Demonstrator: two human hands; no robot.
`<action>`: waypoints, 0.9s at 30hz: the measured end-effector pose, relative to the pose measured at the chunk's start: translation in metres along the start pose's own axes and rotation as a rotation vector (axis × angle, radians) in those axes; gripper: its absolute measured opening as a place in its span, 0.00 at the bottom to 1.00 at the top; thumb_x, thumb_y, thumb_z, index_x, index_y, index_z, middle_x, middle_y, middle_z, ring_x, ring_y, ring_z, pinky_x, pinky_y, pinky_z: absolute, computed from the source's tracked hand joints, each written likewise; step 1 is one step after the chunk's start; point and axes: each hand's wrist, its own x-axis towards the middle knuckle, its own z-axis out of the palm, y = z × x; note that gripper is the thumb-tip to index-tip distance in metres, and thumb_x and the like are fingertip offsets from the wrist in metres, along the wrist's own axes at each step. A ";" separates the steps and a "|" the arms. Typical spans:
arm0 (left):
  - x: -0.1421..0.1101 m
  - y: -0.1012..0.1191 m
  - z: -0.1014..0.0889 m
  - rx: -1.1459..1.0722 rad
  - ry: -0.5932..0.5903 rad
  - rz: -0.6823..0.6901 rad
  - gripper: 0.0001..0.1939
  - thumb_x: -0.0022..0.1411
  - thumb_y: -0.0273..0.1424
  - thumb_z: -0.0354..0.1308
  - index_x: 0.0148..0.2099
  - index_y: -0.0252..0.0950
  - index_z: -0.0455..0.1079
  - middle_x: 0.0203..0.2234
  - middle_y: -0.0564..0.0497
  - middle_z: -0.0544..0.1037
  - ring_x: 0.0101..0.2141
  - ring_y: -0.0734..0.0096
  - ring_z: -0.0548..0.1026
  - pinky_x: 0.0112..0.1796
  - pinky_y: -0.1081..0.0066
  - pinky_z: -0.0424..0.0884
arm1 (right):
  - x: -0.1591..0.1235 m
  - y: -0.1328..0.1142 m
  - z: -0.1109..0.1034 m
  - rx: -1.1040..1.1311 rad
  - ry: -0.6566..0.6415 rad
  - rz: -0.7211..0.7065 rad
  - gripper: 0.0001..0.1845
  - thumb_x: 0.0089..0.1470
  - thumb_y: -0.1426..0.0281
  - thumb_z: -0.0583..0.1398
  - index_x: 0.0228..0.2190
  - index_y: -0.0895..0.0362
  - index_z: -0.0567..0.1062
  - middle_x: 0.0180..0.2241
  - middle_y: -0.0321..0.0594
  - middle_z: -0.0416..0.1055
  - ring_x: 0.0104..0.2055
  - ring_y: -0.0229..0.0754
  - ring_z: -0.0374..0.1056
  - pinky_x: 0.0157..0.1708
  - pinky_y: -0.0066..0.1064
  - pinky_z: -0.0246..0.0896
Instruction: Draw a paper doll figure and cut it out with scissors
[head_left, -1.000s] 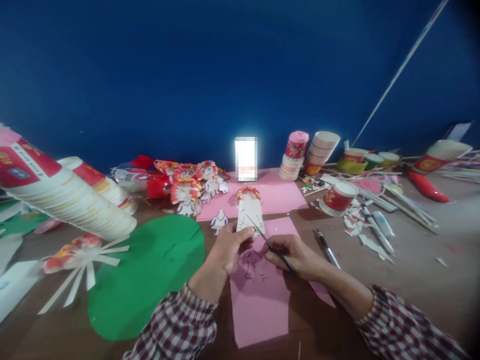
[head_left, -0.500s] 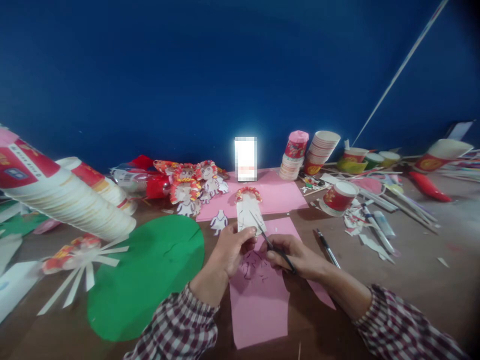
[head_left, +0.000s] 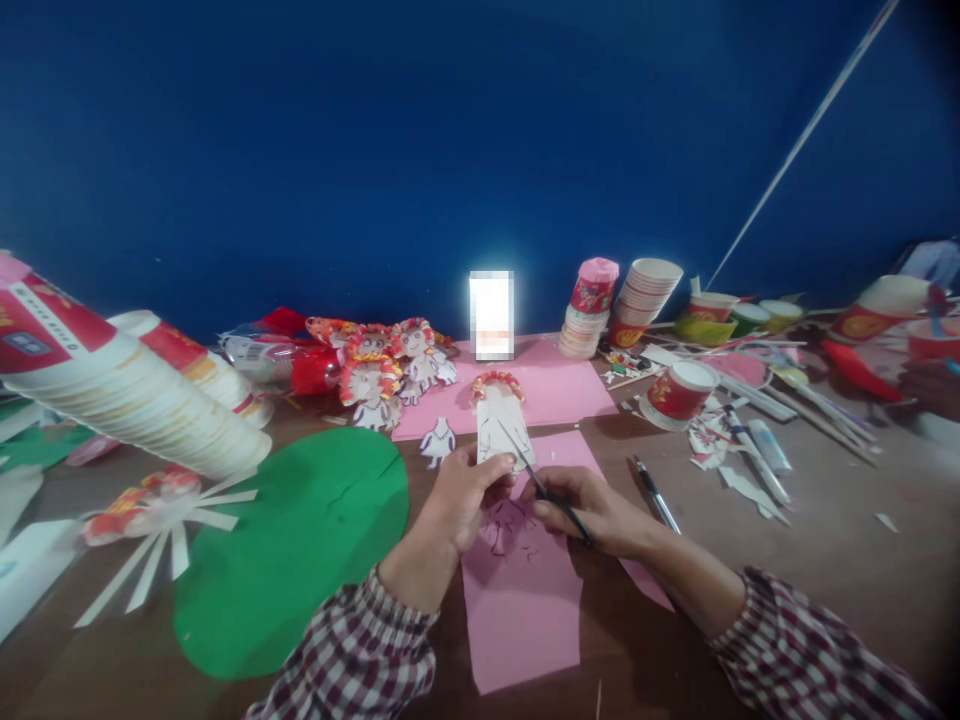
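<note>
My left hand [head_left: 466,495] pinches the lower edge of a white piece of paper [head_left: 501,425] with dark drawn lines. My right hand [head_left: 592,508] grips a pair of scissors [head_left: 553,492], whose blades lie over the paper's right side. Behind the paper's top edge is a red-and-yellow frilled ring [head_left: 498,382]; I cannot tell whether they are joined. Under my hands lies a pink sheet [head_left: 521,630] with dark pen marks. A small white paper cutout [head_left: 437,443] lies just beyond my left hand.
A green paper oval [head_left: 292,560] and leaning paper-cup stacks [head_left: 165,400] are at left. Several frilled paper figures [head_left: 371,370] stand behind. A pen [head_left: 656,495], a red paper cup [head_left: 679,395] and paper scraps lie at right. Another person's hand [head_left: 930,385] shows at the far right.
The paper and the pink sheet beneath have shifted very slightly. At the far right, a person's hand and a reddish cup have come into view. My hands keep nearly the same pose.
</note>
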 end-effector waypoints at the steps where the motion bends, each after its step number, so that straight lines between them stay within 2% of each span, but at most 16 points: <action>1: 0.000 0.000 0.000 0.001 0.003 0.000 0.11 0.39 0.29 0.65 0.27 0.31 0.69 0.17 0.55 0.69 0.19 0.80 0.65 0.21 0.77 0.61 | 0.000 0.000 0.000 -0.002 0.005 -0.001 0.19 0.51 0.56 0.60 0.30 0.60 0.68 0.20 0.30 0.57 0.21 0.31 0.53 0.20 0.23 0.48; 27: -0.002 -0.002 0.003 -0.094 -0.026 0.003 0.10 0.40 0.28 0.66 0.27 0.32 0.69 0.17 0.55 0.70 0.18 0.81 0.66 0.21 0.78 0.62 | -0.001 0.000 -0.001 -0.043 0.068 -0.022 0.17 0.50 0.58 0.61 0.31 0.61 0.71 0.20 0.30 0.58 0.22 0.31 0.52 0.21 0.24 0.47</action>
